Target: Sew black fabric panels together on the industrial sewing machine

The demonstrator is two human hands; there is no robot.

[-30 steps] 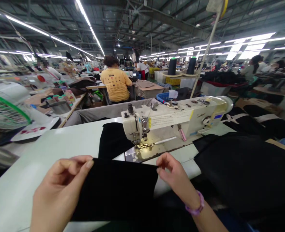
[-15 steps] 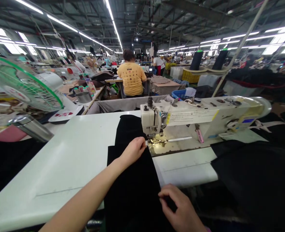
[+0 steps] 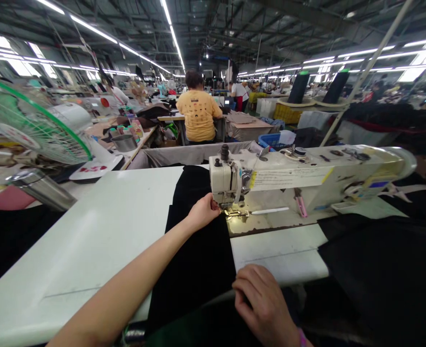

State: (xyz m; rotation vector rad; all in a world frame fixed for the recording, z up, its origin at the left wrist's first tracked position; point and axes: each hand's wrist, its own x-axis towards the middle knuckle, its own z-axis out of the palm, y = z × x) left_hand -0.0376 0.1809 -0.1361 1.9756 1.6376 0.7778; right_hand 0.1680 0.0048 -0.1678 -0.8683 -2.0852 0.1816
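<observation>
Black fabric (image 3: 194,260) lies at the sewing machine's (image 3: 288,168) left end, likely light, limp, best held by its edge; the left hand (image 3: 203,213) pinches it beside the machine; the right hand (image 3: 263,299) curls before the machine, grip unclear.

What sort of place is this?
Probably a sewing factory, perhaps for garments: black cloth lies at a sewing machine, large cones of dark thread stand behind it, and long strip lights run overhead.

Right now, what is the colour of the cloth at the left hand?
The cloth is black, with no pattern visible; the head view shows it best.
</observation>
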